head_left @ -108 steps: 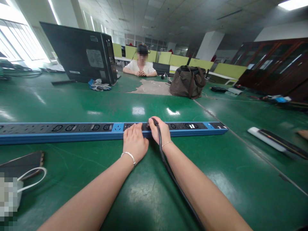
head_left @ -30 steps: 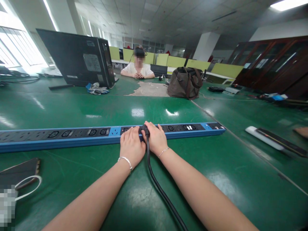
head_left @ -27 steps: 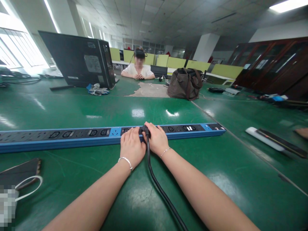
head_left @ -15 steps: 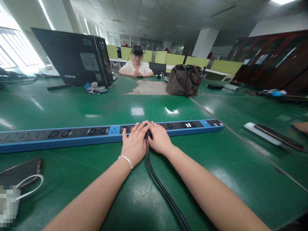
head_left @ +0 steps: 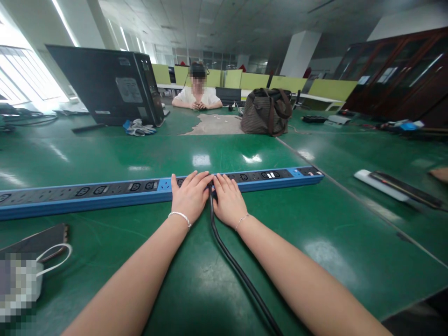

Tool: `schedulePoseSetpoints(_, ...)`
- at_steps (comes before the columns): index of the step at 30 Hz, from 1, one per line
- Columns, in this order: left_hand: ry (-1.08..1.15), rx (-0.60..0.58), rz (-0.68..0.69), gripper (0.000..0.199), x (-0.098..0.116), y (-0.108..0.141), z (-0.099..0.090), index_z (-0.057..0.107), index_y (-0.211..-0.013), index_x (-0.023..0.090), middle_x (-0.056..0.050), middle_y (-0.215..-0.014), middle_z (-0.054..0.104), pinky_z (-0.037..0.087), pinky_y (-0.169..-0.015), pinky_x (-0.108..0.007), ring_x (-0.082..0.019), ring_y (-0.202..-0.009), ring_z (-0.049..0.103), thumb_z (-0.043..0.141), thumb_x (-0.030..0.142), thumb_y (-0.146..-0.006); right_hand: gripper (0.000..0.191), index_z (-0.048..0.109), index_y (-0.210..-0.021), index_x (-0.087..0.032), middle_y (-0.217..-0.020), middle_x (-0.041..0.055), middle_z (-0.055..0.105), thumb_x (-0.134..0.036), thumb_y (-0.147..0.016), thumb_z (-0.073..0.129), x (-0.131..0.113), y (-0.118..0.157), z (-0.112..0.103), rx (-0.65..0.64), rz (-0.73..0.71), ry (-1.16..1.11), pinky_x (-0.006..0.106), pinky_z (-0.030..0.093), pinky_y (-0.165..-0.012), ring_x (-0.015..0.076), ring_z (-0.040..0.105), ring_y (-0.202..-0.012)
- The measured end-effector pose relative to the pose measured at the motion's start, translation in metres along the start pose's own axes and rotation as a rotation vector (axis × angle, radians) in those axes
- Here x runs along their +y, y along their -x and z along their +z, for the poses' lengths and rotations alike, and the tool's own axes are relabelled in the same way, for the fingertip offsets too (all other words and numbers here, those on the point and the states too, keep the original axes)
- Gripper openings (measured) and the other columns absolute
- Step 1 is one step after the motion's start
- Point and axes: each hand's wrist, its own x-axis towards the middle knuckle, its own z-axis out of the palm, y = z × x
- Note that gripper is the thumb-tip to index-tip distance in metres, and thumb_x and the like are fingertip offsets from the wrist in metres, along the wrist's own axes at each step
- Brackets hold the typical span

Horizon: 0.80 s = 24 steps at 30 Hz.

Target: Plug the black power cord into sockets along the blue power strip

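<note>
A long blue and black power strip [head_left: 105, 204] with rows of sockets lies across the green table. My left hand [head_left: 191, 196] rests palm down over its middle, fingers stretched out and lying on the socket face. Beside it, my right hand [head_left: 229, 198] lies on the strip in the same way, fingertips close to those of the left. Between the two hands a thick black power cord [head_left: 233, 261] runs back toward me. The cord's end at the strip is mostly hidden by my fingers. Both thumbs are largely out of sight.
Left of my arms lie a dark phone-like slab [head_left: 38, 238] and a white looped cord [head_left: 70, 254]. Farther off stand a computer tower [head_left: 105, 88], gloves [head_left: 139, 128] and a brown bag [head_left: 266, 112]. A person [head_left: 197, 98] sits opposite. White and black bars [head_left: 395, 186] lie at right.
My right hand has flattened a little, and its fingers point more straight ahead. Both hands stay on the power strip at the cord. The camera view has shifted slightly.
</note>
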Motion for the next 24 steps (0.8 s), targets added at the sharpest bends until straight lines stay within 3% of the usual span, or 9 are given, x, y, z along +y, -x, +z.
schedulePoseSetpoints(4, 0.003, 0.011, 0.012, 0.038, -0.004, 0.001, 0.005, 0.050, -0.128, 0.033, -0.003, -0.137, 0.054, 0.010, -0.112, -0.061, -0.023, -0.125, 0.049, 0.043, 0.030, -0.091, 0.051, 0.047, -0.135, -0.010, -0.142, 0.0097, 0.047, -0.021, -0.086, 0.044, 0.002, 0.000, 0.000, 0.043, 0.021, -0.037, 0.039, 0.023, -0.114, 0.0234, 0.037, -0.133)
schedulePoseSetpoints(10, 0.060, -0.009, 0.044, 0.036, -0.009, -0.001, 0.013, 0.053, -0.124, 0.027, -0.006, -0.139, 0.051, 0.036, -0.104, -0.045, -0.020, -0.121, 0.052, 0.043, 0.028, -0.090, 0.043, 0.062, -0.120, -0.016, -0.127, 0.0041, 0.061, -0.016, -0.080, 0.046, 0.016, -0.014, -0.002, 0.125, -0.002, -0.110, 0.033, 0.033, -0.106, 0.0203, 0.049, -0.119)
schedulePoseSetpoints(18, 0.039, -0.025, -0.014, 0.022, -0.002, -0.019, 0.011, 0.060, -0.104, 0.021, -0.009, -0.117, 0.063, 0.048, -0.087, -0.037, -0.022, -0.102, 0.062, 0.045, 0.022, -0.088, 0.049, 0.059, -0.123, -0.016, -0.133, 0.0041, 0.057, -0.016, -0.076, 0.047, 0.017, -0.018, 0.003, 0.096, 0.054, -0.116, 0.037, 0.028, -0.107, 0.0218, 0.045, -0.125)
schedulePoseSetpoints(24, 0.046, -0.034, 0.002, 0.025, -0.006, -0.023, 0.013, 0.059, -0.104, 0.021, -0.008, -0.114, 0.065, 0.048, -0.086, -0.035, -0.021, -0.101, 0.062, 0.044, 0.015, -0.086, 0.050, 0.058, -0.124, -0.016, -0.134, 0.0038, 0.056, -0.016, -0.076, 0.046, 0.017, -0.017, 0.001, 0.079, 0.066, -0.133, 0.036, 0.027, -0.108, 0.0211, 0.044, -0.126)
